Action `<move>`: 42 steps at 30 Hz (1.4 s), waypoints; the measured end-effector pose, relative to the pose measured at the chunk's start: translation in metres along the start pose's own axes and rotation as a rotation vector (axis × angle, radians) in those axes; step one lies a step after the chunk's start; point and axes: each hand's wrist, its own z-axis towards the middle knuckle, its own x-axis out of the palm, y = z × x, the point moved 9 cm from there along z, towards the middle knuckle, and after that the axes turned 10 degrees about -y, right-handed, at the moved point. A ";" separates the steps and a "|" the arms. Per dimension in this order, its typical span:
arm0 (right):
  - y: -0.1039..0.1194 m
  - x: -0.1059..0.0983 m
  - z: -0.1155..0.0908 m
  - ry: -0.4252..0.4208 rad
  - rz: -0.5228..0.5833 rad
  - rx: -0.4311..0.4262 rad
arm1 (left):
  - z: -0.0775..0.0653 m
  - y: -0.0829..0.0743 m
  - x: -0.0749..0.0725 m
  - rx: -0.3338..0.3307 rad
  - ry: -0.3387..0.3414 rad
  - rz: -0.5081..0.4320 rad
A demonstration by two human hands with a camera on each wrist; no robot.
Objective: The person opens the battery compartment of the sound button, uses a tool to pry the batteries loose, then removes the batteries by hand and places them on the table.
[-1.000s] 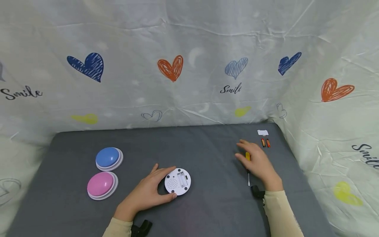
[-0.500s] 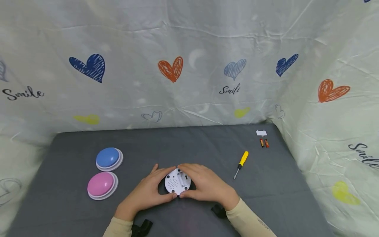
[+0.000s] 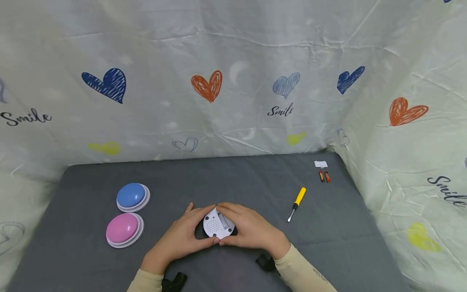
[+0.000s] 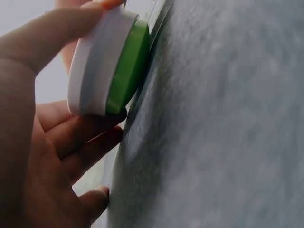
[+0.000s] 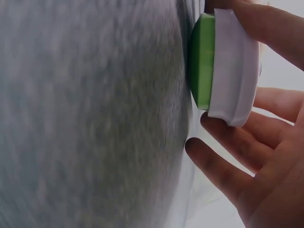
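Observation:
A round push button (image 3: 214, 226) with a white base lies upside down on the table, its green dome (image 4: 128, 71) facing the cloth in the left wrist view. The small battery compartment in its underside faces up, partly covered by fingers. My left hand (image 3: 184, 234) grips the white base from the left, thumb at the near edge and fingers at the far edge. From the other side my right hand (image 3: 251, 228) holds the same base in a matching way, thumbs close together at the front. In the right wrist view the thumb and fingers span the base (image 5: 232, 69).
A blue push button (image 3: 131, 194) and a pink one (image 3: 122, 228) stand at the left. On the right lies a yellow-handled screwdriver (image 3: 300, 197). Farther back are two small batteries (image 3: 324, 177) and a white battery cover (image 3: 321, 164). A patterned cloth hangs behind the table.
My right hand has left the screwdriver, which now lies tilted, and moved left to grip the upturned button. The left hand has kept its hold there.

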 end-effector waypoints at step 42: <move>-0.172 -0.122 -0.059 -0.187 0.136 0.445 | 0.194 -0.087 0.109 0.103 0.159 0.196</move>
